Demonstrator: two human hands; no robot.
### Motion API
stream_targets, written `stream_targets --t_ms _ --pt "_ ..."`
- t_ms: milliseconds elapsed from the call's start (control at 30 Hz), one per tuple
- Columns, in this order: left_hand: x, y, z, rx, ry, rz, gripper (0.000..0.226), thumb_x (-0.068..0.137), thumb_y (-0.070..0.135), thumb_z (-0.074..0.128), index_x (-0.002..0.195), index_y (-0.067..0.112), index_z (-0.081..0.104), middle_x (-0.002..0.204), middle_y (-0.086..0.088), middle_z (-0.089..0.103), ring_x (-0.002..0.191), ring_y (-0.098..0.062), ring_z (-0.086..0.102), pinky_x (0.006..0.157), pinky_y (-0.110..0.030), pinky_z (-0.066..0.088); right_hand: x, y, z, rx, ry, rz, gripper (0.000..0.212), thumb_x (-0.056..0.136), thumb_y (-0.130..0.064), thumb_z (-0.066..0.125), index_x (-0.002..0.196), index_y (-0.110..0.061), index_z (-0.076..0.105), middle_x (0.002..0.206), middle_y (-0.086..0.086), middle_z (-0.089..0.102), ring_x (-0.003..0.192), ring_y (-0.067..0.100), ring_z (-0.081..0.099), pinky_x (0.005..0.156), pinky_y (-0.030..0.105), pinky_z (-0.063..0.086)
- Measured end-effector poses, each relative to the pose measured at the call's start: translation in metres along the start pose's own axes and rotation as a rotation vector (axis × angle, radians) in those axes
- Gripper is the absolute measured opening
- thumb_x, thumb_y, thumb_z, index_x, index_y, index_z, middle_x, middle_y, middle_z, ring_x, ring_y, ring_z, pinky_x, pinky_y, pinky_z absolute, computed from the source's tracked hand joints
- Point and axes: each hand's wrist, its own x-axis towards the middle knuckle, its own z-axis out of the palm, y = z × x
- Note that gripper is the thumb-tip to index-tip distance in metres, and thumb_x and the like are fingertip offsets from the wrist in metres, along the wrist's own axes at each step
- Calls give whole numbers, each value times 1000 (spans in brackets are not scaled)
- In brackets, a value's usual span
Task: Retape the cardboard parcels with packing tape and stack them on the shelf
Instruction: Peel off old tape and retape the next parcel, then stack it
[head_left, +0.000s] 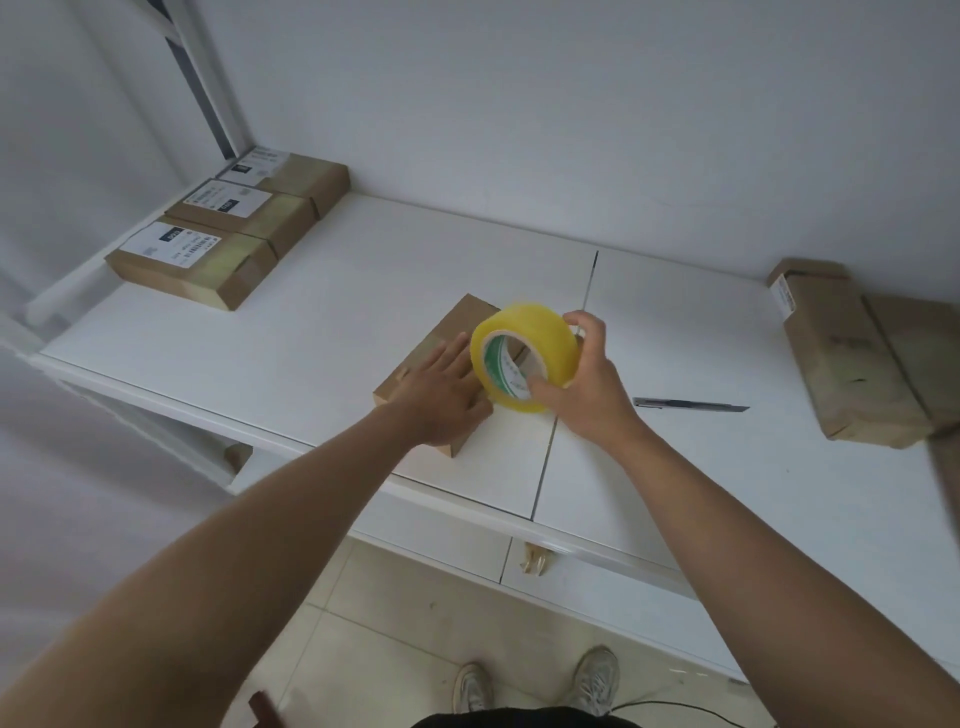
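Left hand (441, 387) pressing parcel (447, 332), right hand (587, 382) gripping tape roll (540, 338)

yellow tape roll (524, 358) tilted | above brown parcel (441, 353) lying flat

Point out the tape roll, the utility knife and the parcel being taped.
tape roll (540, 338): head view, yellow outer band.
utility knife (685, 404): head view, mid handle.
parcel being taped (462, 322): head view, bare top face.

Left hand (441, 395) presses flat on the parcel (452, 332); right hand (587, 384) grips the tape roll (540, 338).
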Motion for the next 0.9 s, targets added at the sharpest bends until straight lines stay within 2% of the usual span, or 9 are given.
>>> stream_targets --t_ms 100,200,300,400,500,600,700,833,900 --pt "0 19 8 -34 21 -82 68 101 47 25 160 21 3 167 -2 -5 152 -22 -17 122 -38 -11 5 4 -3 92 82 -26 66 82 -25 79 131 -31 36 99 -14 49 81 7 54 64 21 44" --pt "-1 22 10 -2 44 -71 68 103 44 26 160 20 -2 166 -1 -11 150 -22 -23 119 -37 -16 -2 17 2 178 58 -44 73 81 -23 82 134 -39 35 116 -10 49 92 6 56 67 8 45" --pt "0 20 12 0 47 -32 66 104 42 24 160 17 -1 167 -3 -8 151 -18 -19 121 -33 -14 -11 27 1 184 -19 -31 91 83 -17 81 147 -40 22 130 -22 39 102 -5 54 73 3 46" --pt "3 18 15 -10 29 -30 69 100 46 15 160 16 -1 167 -7 -7 152 -17 -14 123 -32 -9 -13 35 -3 122 -54 -16 93 85 -18 78 151 -42 18 131 -17 41 104 7 55 74 5 44" --pt "2 17 13 -21 23 -41 75 93 51 3 160 17 -2 166 -7 -9 153 -17 -13 123 -31 -8 -15 37 -7 59 -72 12 88 86 -24 77 151 -39 19 127 -7 45 102 14 54 67 5 41" --pt "1 19 10 -41 5 -55 63 105 42 16 160 19 -4 166 -7 -14 152 -16 -15 123 -31 -9 -15 36 -8 -14 -61 9 89 86 -25 77 152 -39 19 124 -7 49 99 16 55 71 18 44" --pt "1 21 8 -34 0 -54 59 106 40 17 159 22 0 166 -8 -15 152 -17 -14 122 -32 -9 -19 43 -14 -121 -56 -18 92 85 -27 76 153 -39 16 129 -6 50 105 21 57 78 30 45" --pt "1 22 9 -12 8 -60 61 104 41 18 158 27 -8 166 -9 -13 153 -20 -12 125 -38 -3 -30 51 -25 -245 -65 -31 94 89 -25 69 157 -32 5 148 2 42 118 26 54 81 29 39" --pt "1 25 9 17 13 -60 64 102 43 12 158 23 -9 166 -9 -14 153 -22 -13 125 -41 -2 -32 50 -24 -294 -75 -37 95 90 -28 66 158 -32 0 151 5 38 122 29 52 83 34 43"
